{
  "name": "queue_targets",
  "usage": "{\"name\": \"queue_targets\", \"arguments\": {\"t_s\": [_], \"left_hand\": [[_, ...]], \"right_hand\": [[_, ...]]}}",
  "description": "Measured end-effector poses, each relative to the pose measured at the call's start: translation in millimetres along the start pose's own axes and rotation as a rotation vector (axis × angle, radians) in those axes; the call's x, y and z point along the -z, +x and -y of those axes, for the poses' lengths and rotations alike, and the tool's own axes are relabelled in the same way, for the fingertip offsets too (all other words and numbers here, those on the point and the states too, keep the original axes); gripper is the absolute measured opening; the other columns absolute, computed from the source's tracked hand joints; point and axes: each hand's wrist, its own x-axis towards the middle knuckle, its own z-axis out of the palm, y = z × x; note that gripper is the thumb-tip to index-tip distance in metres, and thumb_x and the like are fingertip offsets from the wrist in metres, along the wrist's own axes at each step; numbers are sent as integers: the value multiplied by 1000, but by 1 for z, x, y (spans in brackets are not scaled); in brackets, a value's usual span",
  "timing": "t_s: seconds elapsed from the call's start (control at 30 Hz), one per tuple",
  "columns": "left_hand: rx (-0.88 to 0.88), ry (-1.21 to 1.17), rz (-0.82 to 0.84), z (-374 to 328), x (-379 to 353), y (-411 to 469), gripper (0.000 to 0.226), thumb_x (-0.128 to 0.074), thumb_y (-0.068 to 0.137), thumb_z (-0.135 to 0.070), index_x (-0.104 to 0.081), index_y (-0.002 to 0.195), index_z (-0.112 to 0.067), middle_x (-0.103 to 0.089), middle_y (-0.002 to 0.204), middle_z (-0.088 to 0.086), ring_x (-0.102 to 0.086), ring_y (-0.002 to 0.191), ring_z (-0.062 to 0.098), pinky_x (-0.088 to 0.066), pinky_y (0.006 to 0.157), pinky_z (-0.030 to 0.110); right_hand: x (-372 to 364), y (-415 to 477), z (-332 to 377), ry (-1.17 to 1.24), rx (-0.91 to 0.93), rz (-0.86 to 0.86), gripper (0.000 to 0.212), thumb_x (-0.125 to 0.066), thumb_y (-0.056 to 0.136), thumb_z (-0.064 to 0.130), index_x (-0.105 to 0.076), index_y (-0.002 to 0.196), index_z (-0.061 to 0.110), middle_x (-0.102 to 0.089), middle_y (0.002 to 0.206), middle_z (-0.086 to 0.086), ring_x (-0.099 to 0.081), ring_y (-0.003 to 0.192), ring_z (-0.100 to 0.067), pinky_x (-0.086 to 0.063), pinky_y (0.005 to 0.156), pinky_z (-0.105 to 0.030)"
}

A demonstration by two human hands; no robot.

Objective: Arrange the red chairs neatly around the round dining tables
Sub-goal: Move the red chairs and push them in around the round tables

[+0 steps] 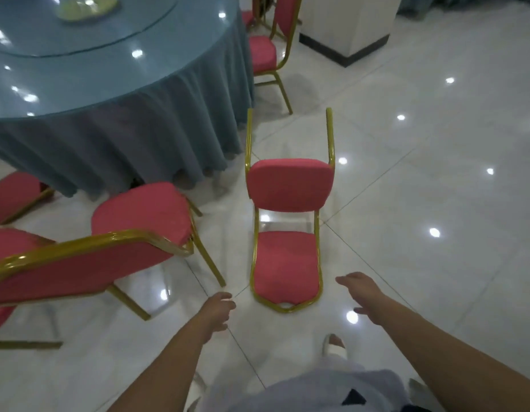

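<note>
Both hands were empty, fingers loosely spread. The left hand (217, 310) hovered at seven o'clock from the tipped red chair (287, 233), the right hand (361, 291) at four o'clock; neither seemed to touch it, though motion blur left that unsure. The chair lay on its back on the white floor (421, 188), legs up, with the round table (109, 84) at ten o'clock.

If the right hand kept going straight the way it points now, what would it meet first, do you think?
Probably the gold frame at the top of the fallen chair, lying on its back just ahead of the right hand; depth is hard to judge.
</note>
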Motion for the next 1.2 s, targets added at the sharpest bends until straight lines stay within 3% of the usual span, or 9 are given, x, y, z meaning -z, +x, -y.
{"name": "queue_targets", "arguments": {"t_s": [0.17,0.27,0.37,0.47,0.63,0.77,0.97,1.1,1.2], "left_hand": [[56,-66,-70,-3,-56,7,31,-63,93,-19,-58,123,-19,-57,107,12,-55,89,22,-48,82,33],[89,-72,-71,-7,-78,20,28,-61,95,-25,-58,123,-19,-58,114,12,-56,92,23,-50,85,36],[114,-77,-78,-9,-94,54,29,-61,95,-29,-59,123,-20,-58,104,6,-56,85,19,-52,85,36],[138,-53,-64,-7,-110,106,34,-62,95,-32,-58,125,-19,-57,95,3,-56,83,18,-52,87,37],[162,11,-26,6,-134,228,44,-61,95,-35,-53,134,-17,-57,104,6,-54,85,18,-51,83,34],[163,8,-63,29,-145,337,56,-63,92,-41,-43,141,-24,-53,93,-2,-52,80,11,-48,81,35],[99,90,-126,83,-162,487,76,-65,87,-47,-30,151,-24,-46,143,9,-50,120,28,-44,95,36],[89,107,-168,115,-169,563,84,-66,86,-51,-27,153,-19,-43,148,12,-47,129,31,-41,100,37],[89,59,-136,126,-168,614,81,-67,88,-47,-30,151,-12,-47,145,13,-52,124,29,-43,99,36]], "right_hand": [[54,55,6,-146,-33,-8,48,-67,90,35,-52,130,11,-52,121,-9,-52,107,-30,-49,90,-46],[62,81,5,-197,-59,11,50,-67,90,36,-52,130,11,-54,116,-9,-54,98,-28,-50,84,-43],[55,117,-3,-205,-94,15,54,-69,88,35,-52,133,12,-55,107,-7,-54,95,-26,-48,78,-38],[38,161,-18,-196,-132,17,57,-70,87,36,-50,135,12,-52,113,-7,-52,101,-28,-46,79,-37],[-12,257,-56,-182,-152,31,60,-72,85,39,-50,135,14,-52,110,-7,-51,101,-26,-46,81,-36],[-62,356,-90,-184,-127,56,67,-72,86,40,-45,140,11,-48,99,-6,-45,92,-24,-37,62,-27],[-121,493,-143,-97,-183,-63,75,-72,84,43,-41,140,3,-52,123,-9,-47,93,-20,-39,75,-36],[-145,564,-170,62,-252,-148,89,-75,79,48,-33,144,5,-49,135,-13,-50,108,-28,-42,80,-40],[-156,612,-188,160,-234,-161,94,-75,77,55,-36,144,3,-53,136,-17,-56,118,-35,-48,88,-41]]}}
